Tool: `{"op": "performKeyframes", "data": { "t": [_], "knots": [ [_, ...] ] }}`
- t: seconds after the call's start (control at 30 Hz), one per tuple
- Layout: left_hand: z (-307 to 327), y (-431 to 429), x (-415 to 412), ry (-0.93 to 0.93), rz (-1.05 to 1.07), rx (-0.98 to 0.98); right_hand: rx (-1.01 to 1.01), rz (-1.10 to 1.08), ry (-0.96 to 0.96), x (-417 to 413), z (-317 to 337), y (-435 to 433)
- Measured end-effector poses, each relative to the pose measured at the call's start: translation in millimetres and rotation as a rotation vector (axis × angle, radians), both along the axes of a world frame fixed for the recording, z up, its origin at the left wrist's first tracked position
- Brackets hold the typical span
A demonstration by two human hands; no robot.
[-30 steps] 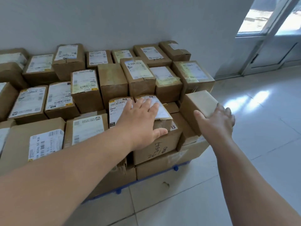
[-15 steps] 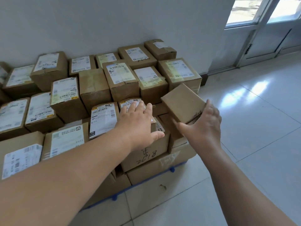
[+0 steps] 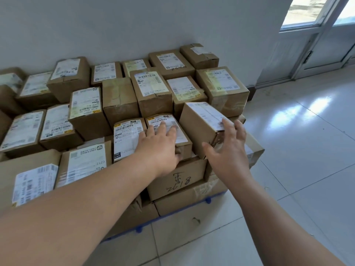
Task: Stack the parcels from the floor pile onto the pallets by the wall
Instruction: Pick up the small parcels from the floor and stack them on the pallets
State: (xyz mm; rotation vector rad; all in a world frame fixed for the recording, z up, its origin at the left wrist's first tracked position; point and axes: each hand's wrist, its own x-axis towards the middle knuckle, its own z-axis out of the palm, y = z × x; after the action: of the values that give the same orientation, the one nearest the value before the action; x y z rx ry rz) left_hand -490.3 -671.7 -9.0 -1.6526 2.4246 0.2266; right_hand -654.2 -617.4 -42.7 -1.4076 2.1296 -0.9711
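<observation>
Fingers [image 3: 233, 129] now seemingly spread off the turned parcel [image 3: 199, 123]

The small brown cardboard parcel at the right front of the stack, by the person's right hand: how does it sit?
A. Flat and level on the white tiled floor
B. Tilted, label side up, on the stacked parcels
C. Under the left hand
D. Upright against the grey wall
B: the small brown cardboard parcel leans at an angle atop the stacked parcels, with the right hand spread against its near right end.
</observation>
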Motion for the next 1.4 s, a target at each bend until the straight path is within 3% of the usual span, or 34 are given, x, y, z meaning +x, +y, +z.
{"op": "performKeyframes", "data": {
  "t": [0.2,0.43,0.53,0.67,0.77,0.9,1.4],
  "knots": [
    [-3,-2,0,0.044,-0.005,-0.032,0.001,0.097,0.173,19,4,-11],
    [4,3,-3,0.148,-0.047,-0.136,-0.113,0.073,-0.04,2,-3,0],
    [12,4,-13,0.212,-0.19,-0.233,-0.172,0.065,-0.062,-5,-9,2],
    [14,2,-32,0.116,-0.362,-0.279,-0.248,-0.096,-0.077,-21,-24,9],
    [10,0,-39,0.063,-0.352,-0.234,-0.112,-0.295,-0.118,-38,-46,11],
    [3,-2,-34,0.089,-0.311,-0.21,0.133,-0.343,-0.327,-39,-70,8],
    [5,5,-17,0.153,-0.241,-0.241,0.036,-0.41,-0.422,-22,-79,15]
  ]
}}
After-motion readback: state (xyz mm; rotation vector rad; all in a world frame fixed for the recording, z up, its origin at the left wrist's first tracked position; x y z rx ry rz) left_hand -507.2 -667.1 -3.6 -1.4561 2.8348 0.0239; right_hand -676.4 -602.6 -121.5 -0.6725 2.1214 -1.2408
